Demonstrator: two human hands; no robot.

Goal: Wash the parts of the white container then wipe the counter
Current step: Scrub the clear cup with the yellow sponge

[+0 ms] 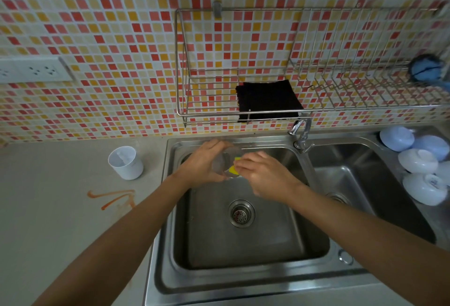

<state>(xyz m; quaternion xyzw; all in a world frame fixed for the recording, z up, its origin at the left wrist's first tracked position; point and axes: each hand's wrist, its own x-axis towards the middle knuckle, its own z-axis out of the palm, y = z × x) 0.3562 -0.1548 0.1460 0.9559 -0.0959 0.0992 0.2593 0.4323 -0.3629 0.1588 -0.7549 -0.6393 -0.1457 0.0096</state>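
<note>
A white cup (126,162) is stood upright on the surface (60,208) at nine o'clock of the sink (243,245), an orange smear (114,198) nearby. Over the basin, a clear part (225,163) is held in the left hand (207,162), whose grip is closed round it; a yellow sponge (235,168) is pinched against it by the right hand (264,175). White bowls (418,174) are piled at three o'clock.

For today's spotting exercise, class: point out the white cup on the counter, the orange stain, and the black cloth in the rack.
White cup (128,165), head view: on its outer side wall.
Orange stain (114,195), head view: on the upper streak.
Black cloth (267,99), head view: on the middle of its folded top.
</note>
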